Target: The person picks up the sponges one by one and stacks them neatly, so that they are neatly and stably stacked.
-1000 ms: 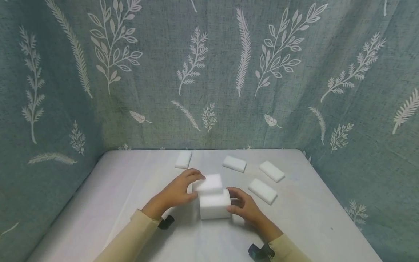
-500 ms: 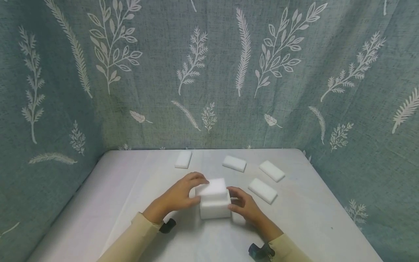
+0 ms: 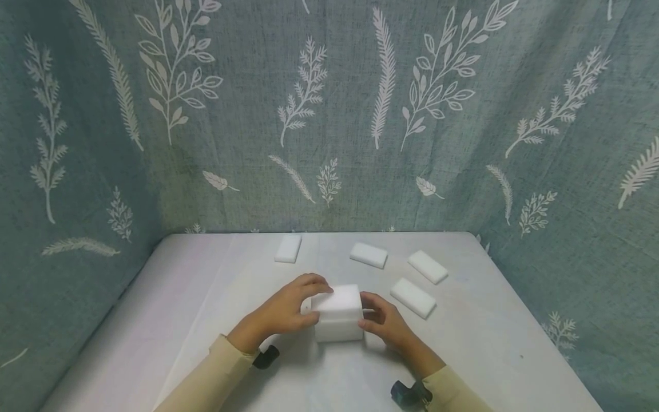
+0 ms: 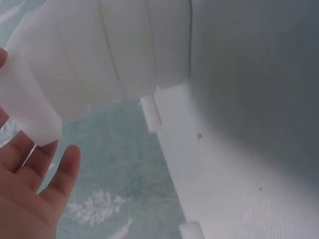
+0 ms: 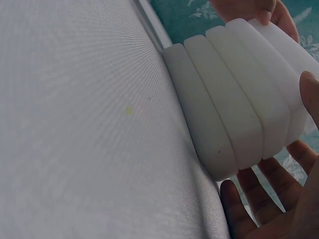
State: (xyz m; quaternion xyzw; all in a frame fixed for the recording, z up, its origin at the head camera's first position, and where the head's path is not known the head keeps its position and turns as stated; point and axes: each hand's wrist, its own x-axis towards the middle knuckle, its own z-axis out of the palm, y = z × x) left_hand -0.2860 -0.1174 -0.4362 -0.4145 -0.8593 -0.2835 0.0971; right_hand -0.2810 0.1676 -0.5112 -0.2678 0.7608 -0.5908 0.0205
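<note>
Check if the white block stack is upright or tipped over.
Upright: the stack stands on the table, its lower blocks layered flat in the right wrist view.

Legible text, labels, brands, numbers and signs: none, whether on the stacked white blocks (image 5: 229, 102), the loose white blocks (image 3: 413, 298) or the bench (image 3: 463, 355). Dark wrist devices (image 3: 410, 395): too small in view for any marking to be read; hanging cloth (image 3: 350, 103): printed with white leaf and sprig motifs only, no readable characters.
</note>
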